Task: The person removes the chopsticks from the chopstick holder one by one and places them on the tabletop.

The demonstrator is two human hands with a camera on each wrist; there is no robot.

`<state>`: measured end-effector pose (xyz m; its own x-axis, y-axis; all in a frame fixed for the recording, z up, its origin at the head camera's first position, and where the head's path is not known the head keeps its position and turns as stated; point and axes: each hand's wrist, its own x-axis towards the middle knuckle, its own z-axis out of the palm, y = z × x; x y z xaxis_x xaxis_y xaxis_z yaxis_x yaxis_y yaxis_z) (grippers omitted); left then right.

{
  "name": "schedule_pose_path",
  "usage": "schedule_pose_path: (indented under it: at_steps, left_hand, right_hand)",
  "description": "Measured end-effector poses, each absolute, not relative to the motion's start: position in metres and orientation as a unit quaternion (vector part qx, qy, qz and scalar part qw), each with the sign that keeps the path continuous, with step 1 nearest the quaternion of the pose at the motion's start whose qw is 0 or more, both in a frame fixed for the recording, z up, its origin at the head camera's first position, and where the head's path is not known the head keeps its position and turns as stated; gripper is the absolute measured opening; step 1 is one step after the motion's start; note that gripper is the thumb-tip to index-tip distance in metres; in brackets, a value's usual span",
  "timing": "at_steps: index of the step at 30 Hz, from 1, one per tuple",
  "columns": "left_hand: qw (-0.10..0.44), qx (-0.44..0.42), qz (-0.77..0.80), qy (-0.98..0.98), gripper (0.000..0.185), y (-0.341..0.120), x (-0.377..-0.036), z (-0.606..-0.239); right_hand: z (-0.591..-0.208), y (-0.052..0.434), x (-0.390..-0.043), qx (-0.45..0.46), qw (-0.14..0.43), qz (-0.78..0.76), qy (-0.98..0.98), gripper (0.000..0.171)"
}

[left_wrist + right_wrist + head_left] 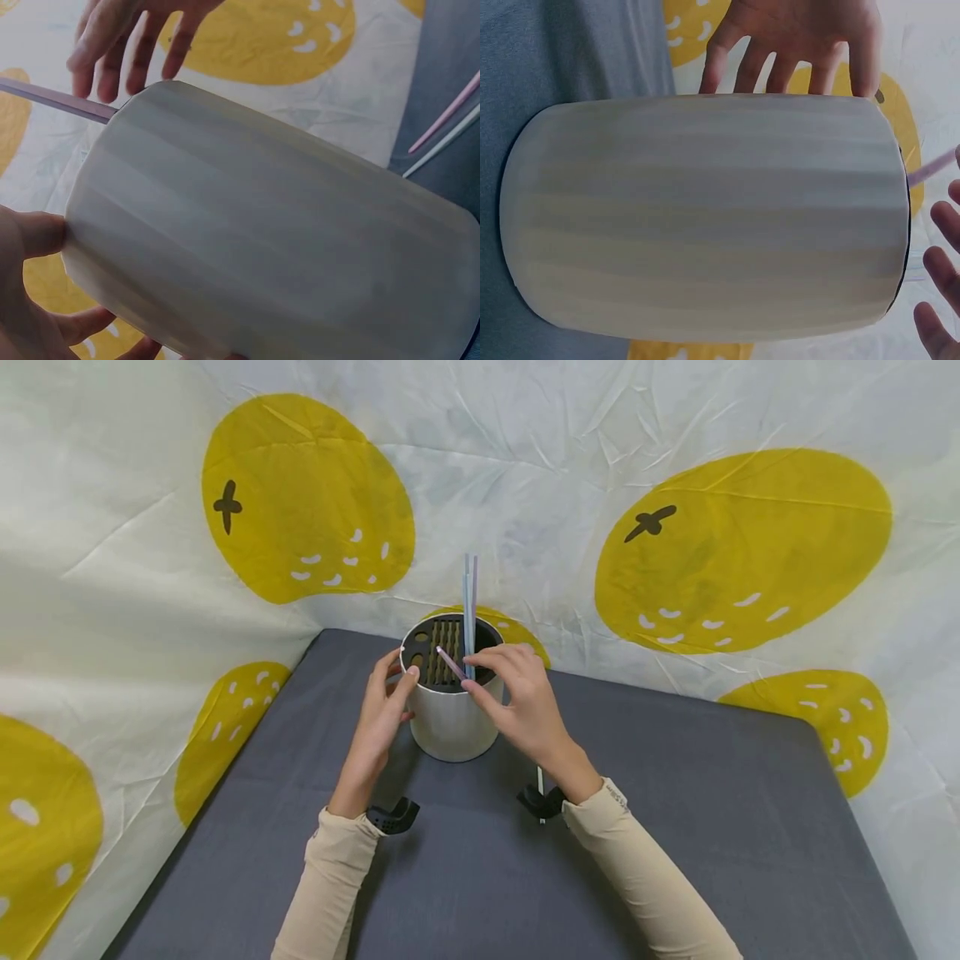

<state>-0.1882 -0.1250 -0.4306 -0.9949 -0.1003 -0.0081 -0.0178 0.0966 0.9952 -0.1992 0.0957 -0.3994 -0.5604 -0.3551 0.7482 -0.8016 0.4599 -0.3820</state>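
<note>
A white cylindrical holder (453, 727) stands upright on the grey desk (675, 860), its black top (446, 635) cut with slots and round holes. The left hand (378, 714) is spread against the holder's side, fingers apart, thumb at the rim. The right hand (517, 697) pinches a lilac stick (452, 665) between thumb and fingertips; the stick tilts over the slots, and whether its tip enters one I cannot tell. Just beside it, a bundle of blue and purple sticks (469, 602) rises from the holder. Near its base, a pink stick (448, 112) and a pale stick (442, 142) lie on the desk
</note>
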Motion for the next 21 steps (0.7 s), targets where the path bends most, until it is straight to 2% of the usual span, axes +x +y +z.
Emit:
schedule_pose_path:
  at_steps: [9,21]
  left_hand:
    - [0.03,0.041,-0.669,-0.741,0.065,-0.126,-0.187,-0.431]
    - [0.034,0.038,-0.67,-0.741,0.066,-0.126,-0.187,-0.431]
  right_hand:
    - [-0.402,0.082,-0.199,0.34,0.328,0.329,-0.818,0.027]
    - [-0.402,0.077,-0.2,0.333,0.375,0.332,-0.799,0.014]
